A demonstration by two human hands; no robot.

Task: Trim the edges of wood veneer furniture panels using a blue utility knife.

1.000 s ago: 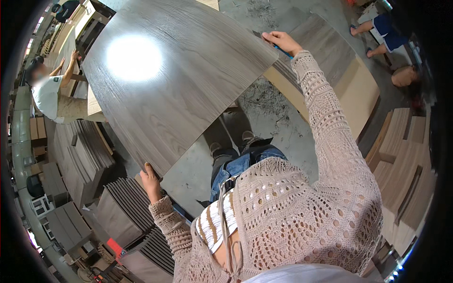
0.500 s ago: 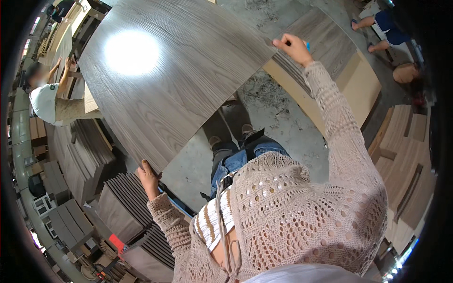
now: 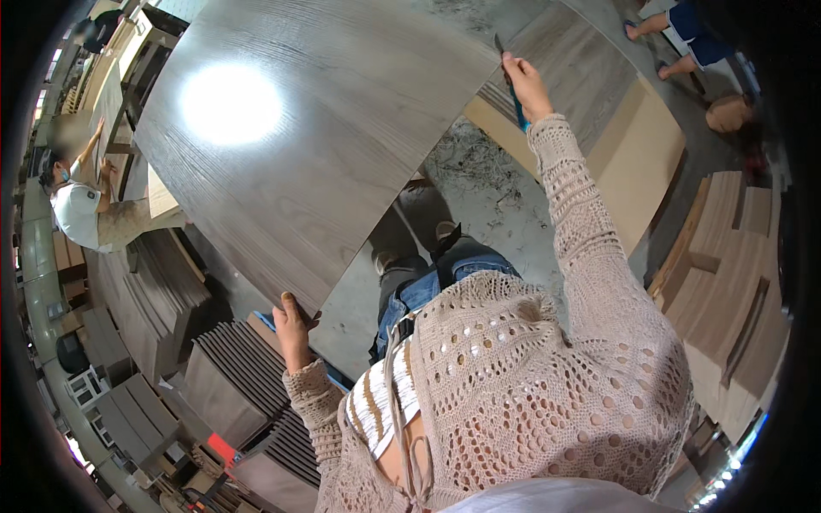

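Observation:
A large grey-brown wood-grain panel [image 3: 286, 205] spans the upper left, with a bright light reflection on its top. At its near left corner, my left hand [image 3: 293, 332] grips the edge, thumb on top and fingers hidden beneath. My right hand [image 3: 528, 89] is closed round a knife [image 3: 517, 107] with a blue handle. The thin dark blade points away from me, beside the panel's right corner. Whether the blade touches the edge is hard to tell.
To the right lies a stack of boards [image 3: 637, 150]. Slatted panel stacks [image 3: 235, 376] stand at lower left. Another person [image 3: 81, 209] works at a bench on the left; a person in blue shorts [image 3: 703, 30] is at the far right. Shavings [image 3: 479, 162] litter the floor.
My left hand and the panel's near corner have shifted right and slightly nearer. My right hand has turned, so the knife's blade and blue handle now show.

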